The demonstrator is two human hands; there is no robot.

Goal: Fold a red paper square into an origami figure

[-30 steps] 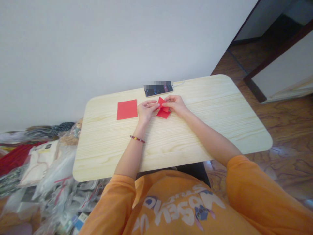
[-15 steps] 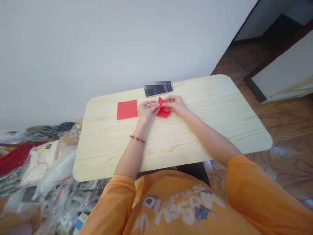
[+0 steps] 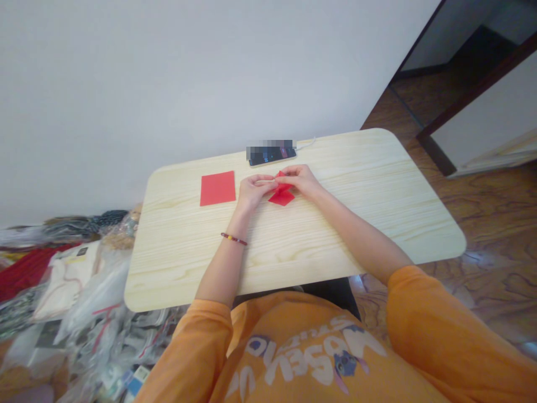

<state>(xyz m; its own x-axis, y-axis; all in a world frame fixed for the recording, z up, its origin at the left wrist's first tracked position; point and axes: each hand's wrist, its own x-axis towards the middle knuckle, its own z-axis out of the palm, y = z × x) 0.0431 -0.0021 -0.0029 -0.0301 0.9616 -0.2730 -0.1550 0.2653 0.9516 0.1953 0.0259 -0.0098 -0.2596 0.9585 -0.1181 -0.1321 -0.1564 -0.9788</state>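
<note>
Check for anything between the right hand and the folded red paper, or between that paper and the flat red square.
Nothing visible separates the right hand from the folded red paper; its fingers are on it. The left hand stands between that paper and the flat red square.

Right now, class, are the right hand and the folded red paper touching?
Touching. The head view shows the right hand pinching the folded red paper near its top, thumb overlapping it.

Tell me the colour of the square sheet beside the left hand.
Red; the square sheet shows best in the head view.
</note>
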